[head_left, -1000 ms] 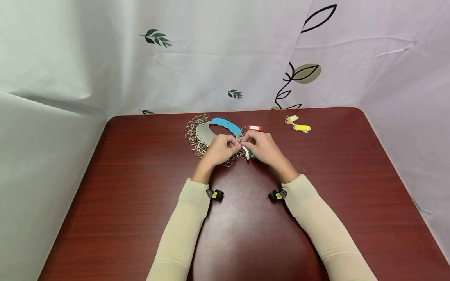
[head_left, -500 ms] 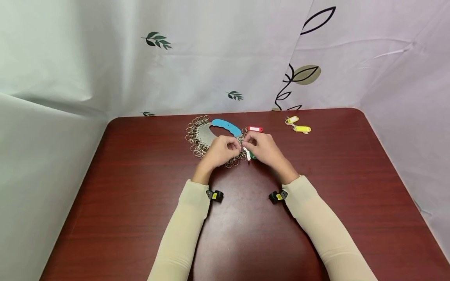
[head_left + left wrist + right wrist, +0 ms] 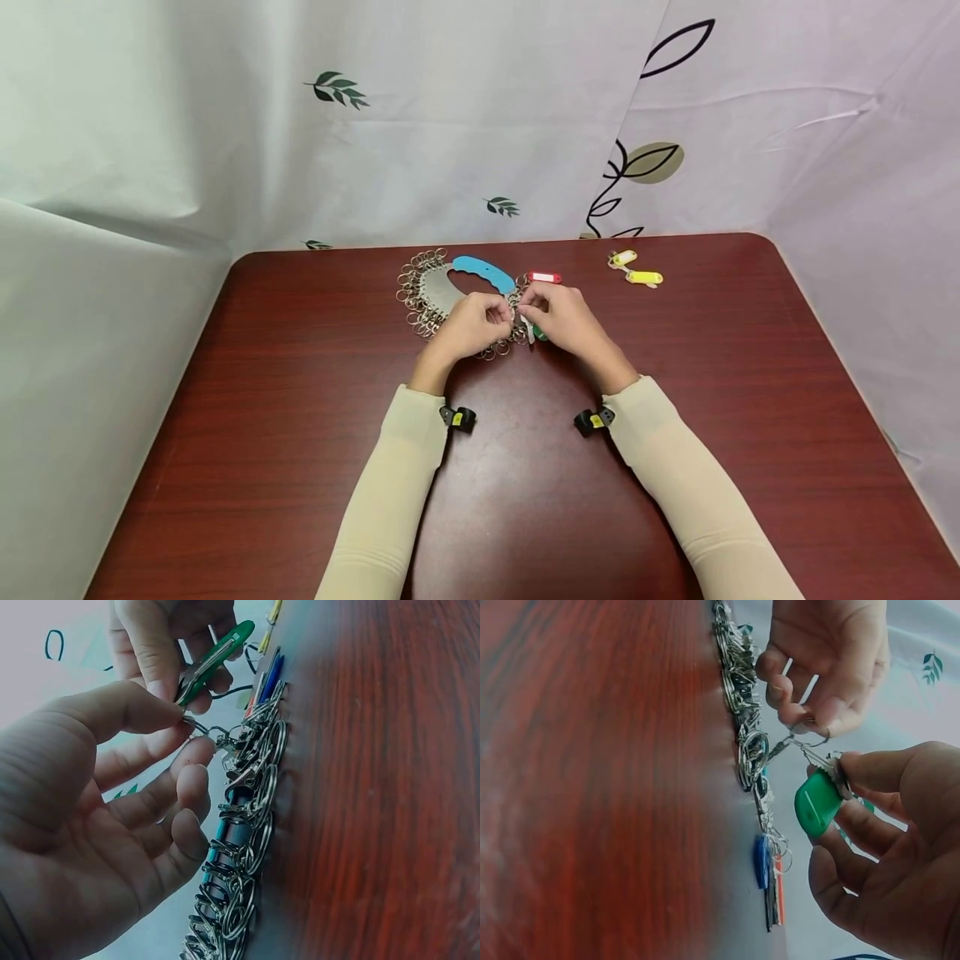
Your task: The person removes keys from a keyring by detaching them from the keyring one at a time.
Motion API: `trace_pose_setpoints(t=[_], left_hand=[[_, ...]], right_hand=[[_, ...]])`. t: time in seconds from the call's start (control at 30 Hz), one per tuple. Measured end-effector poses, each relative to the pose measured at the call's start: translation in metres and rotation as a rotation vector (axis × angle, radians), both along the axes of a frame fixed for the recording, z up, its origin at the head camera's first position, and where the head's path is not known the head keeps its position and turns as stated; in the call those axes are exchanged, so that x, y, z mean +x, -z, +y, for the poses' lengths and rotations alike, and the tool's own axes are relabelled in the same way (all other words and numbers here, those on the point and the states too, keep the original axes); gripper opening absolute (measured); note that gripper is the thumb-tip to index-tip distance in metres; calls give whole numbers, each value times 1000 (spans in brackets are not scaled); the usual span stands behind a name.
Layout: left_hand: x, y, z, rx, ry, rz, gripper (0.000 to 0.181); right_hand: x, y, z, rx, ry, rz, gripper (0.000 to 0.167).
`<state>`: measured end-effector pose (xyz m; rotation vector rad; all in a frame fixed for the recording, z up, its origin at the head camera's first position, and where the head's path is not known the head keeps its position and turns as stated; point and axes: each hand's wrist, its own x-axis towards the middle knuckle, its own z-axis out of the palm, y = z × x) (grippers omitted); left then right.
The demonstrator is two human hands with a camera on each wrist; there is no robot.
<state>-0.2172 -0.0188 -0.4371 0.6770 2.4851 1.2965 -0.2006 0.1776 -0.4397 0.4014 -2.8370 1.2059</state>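
A metal key holder plate with a blue handle lies at the back middle of the table, its curved edge lined with several clips and rings. My left hand is over its right end, pinching a split ring between thumb and index finger, other fingers loosely bent. Facing it, my right hand pinches a key with a green key tag beside it. In the right wrist view the key's end meets the split ring; whether it is threaded on I cannot tell.
Just behind my right hand is a red key tag. A blue key tag hangs low in the right wrist view. Two yellow key tags with keys lie at the table's back right. A white curtain rises behind the table.
The fingertips of both hands have drawn very slightly apart. The key below my right fingers has turned, going from bright white to duller. The head view has shifted a little.
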Motion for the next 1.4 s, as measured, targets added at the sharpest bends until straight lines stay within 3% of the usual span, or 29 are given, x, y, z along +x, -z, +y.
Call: trace_pose_setpoints(t=[0.2,0.47,0.7,1.0,1.13,1.4], left_hand=[[0,-2,1,-45,33,21,5],[1,-3,3,-85,73,67,14],[3,-4,4,-85,66,49,15],[4,-9,3,-74,49,62,14],[4,-13,0,-80,46,64,14],[7,-15,-9,-116,41,54,15]], right_hand=[[0,-5,4,4,9,0,5],[-2,-13,21,-24,63,60,6],[-5,-15,42,-90,188,130,10],[-7,-15,78,-207,360,107,19],[-6,-17,94,-185,429,104,20],[-1,-19,124,-62,470,75,22]])
